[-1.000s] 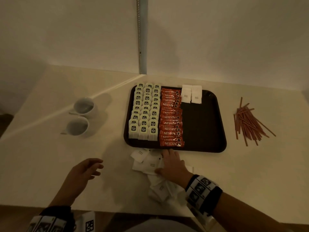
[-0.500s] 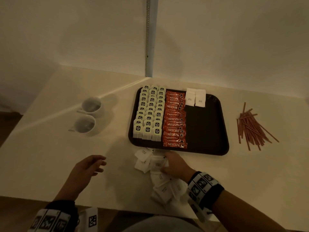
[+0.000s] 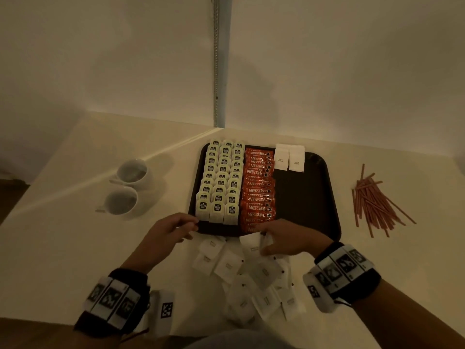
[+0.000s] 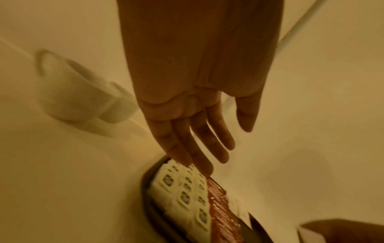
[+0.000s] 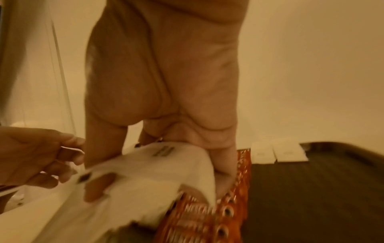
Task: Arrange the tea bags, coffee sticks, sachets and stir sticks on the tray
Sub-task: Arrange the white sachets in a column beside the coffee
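Observation:
A dark brown tray (image 3: 302,197) holds three columns of tea bags (image 3: 221,182), a column of orange coffee sticks (image 3: 258,192) and two white sachets (image 3: 289,159) at its far edge. Several loose white sachets (image 3: 251,280) lie in a heap on the table before the tray. My right hand (image 3: 266,244) grips white sachets (image 3: 253,244) just above the tray's front edge; the right wrist view shows thumb and fingers curled round them (image 5: 149,167). My left hand (image 3: 186,227) hovers at the tray's front left corner, fingers straight and holding nothing (image 4: 226,148). Red-brown stir sticks (image 3: 375,205) lie right of the tray.
Two white cups (image 3: 133,171) (image 3: 120,200) stand left of the tray. The right half of the tray (image 5: 311,189) is bare. White walls meet in a corner behind the table, and the table's front edge runs just under my wrists.
My left hand has come forward and right to the tray's front left corner. My right hand has lifted sachets off the heap up to the tray's front edge.

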`<state>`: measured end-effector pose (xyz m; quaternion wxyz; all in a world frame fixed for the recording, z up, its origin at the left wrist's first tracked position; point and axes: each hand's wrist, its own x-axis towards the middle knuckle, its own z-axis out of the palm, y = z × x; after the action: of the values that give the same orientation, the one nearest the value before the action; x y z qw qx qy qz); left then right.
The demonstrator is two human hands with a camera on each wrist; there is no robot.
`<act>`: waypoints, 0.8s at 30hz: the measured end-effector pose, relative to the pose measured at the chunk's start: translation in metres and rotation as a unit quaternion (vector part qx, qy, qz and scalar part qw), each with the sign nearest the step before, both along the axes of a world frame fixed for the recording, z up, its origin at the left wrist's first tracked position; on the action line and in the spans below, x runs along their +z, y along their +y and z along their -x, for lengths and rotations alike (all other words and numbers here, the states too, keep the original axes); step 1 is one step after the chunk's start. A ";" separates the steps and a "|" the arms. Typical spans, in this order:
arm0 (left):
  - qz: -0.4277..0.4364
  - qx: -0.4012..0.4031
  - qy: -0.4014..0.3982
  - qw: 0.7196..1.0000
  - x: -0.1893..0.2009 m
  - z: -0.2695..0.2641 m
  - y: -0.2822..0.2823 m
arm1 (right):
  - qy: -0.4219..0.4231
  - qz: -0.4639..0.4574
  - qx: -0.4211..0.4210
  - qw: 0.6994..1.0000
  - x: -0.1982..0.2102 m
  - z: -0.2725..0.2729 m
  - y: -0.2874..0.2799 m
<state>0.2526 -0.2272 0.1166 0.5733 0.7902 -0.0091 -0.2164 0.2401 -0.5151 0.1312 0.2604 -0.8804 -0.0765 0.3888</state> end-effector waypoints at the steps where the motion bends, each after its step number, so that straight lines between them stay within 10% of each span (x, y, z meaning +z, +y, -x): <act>1: 0.015 -0.022 0.003 1.000 0.004 -0.006 -0.011 | -0.001 -0.005 0.000 1.000 0.008 -0.004 -0.005; 5: 0.121 -0.105 0.115 0.980 0.017 -0.033 -0.061 | 0.002 -0.088 -0.060 0.994 0.037 -0.029 -0.021; 11: 0.345 -0.133 0.312 0.875 0.030 -0.058 -0.122 | -0.065 -0.238 -0.240 0.939 0.077 -0.072 -0.024; 15: 0.293 -0.033 0.218 0.930 0.031 -0.075 -0.150 | -0.100 -0.269 -0.282 0.915 0.081 -0.090 -0.019; 21: 0.424 0.118 0.165 0.883 0.039 -0.095 -0.168 | -0.088 -0.244 -0.265 0.929 0.069 -0.099 -0.002; 24: 0.422 0.143 0.155 0.882 0.033 -0.100 -0.169 | 0.005 -0.322 -0.379 0.867 0.065 -0.104 -0.001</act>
<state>0.3530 -0.3963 0.1495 0.8715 0.4225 0.1026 -0.2269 0.3442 -0.5157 0.1960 0.6575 -0.7067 0.1432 0.2184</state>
